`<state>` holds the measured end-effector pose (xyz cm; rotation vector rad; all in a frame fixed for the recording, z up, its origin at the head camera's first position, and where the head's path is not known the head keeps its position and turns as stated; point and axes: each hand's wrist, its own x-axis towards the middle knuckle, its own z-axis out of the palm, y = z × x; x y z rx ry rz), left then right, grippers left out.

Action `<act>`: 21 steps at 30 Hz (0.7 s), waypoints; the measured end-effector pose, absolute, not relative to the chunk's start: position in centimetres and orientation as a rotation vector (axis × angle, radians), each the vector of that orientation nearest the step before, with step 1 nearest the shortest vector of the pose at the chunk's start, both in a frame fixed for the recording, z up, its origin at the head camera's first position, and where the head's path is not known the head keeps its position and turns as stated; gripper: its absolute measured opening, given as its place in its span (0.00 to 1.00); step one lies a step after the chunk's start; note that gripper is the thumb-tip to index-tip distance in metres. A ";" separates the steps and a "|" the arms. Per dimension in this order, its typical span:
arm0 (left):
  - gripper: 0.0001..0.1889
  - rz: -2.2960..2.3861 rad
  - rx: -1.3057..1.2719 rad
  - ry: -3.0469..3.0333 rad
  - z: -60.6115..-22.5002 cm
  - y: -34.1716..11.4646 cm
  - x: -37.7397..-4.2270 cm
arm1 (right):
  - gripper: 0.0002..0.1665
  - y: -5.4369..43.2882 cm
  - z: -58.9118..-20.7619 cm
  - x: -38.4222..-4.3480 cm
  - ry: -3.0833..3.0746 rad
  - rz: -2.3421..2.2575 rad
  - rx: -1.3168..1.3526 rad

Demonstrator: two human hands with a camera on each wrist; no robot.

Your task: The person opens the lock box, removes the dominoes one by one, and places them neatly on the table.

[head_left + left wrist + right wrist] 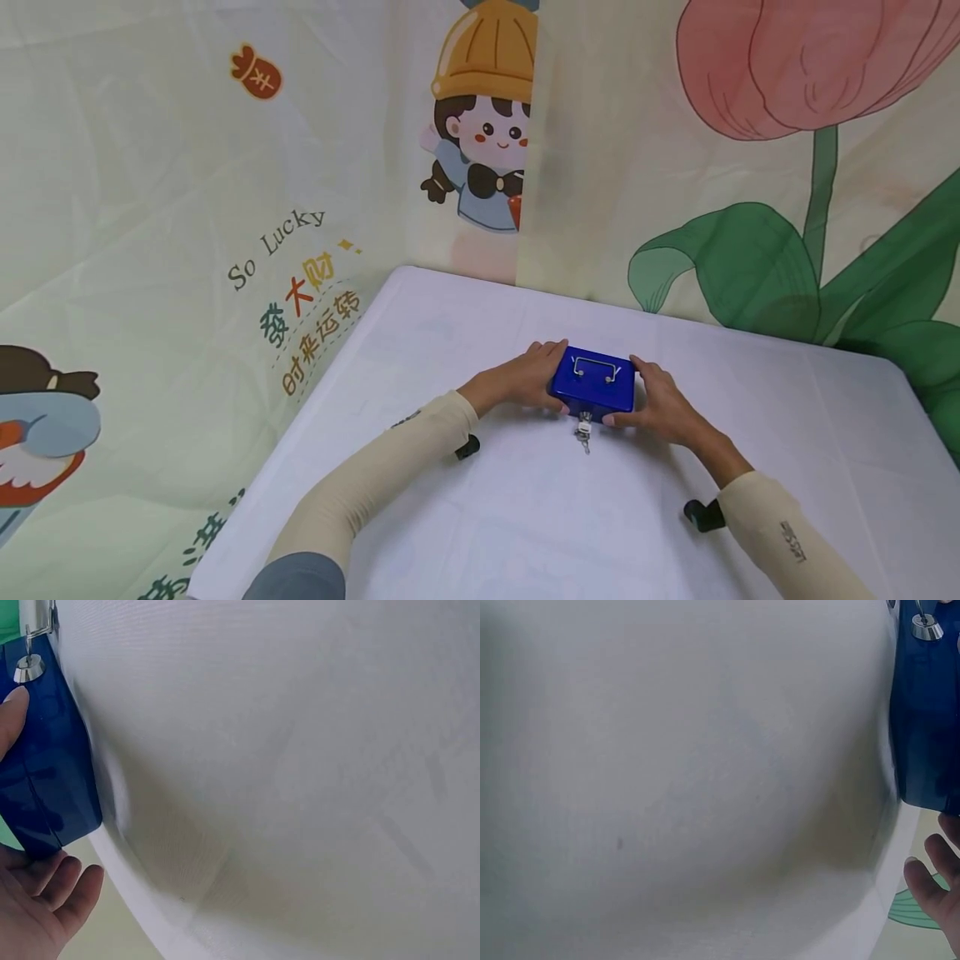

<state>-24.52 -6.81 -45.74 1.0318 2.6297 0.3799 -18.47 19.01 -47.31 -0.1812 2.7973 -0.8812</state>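
A small blue metal cash box (611, 396) stands on the white table with its lid down and a wire handle (595, 361) lying on top. Keys (584, 429) hang from the lock on its front. My left hand (531, 377) grips the box's left end, thumb at the front and fingers toward the back. At the opposite end my right hand (666, 407) holds it the same way. In the left wrist view the silver lock (28, 669) shows above the thumb. The right wrist view catches only part of the box (930, 727) and some fingers (924, 886).
The white table (480, 533) has rounded far corners. Printed cloth (615, 208) with a tulip and cartoon figures hangs behind it and along the left. A dark camera mount (703, 516) sits under the right wrist, another (468, 447) under the left.
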 end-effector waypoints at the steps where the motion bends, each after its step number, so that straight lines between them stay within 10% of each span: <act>1: 0.63 0.379 1.033 2.630 -45.8 -6.8 -24.5 | 0.75 19.0 -47.3 -18.4 2.795 -0.884 -0.175; 21: 0.62 0.397 1.053 2.613 -46.1 -6.9 -24.4 | 0.70 19.4 -47.5 -17.5 2.801 -0.896 -0.208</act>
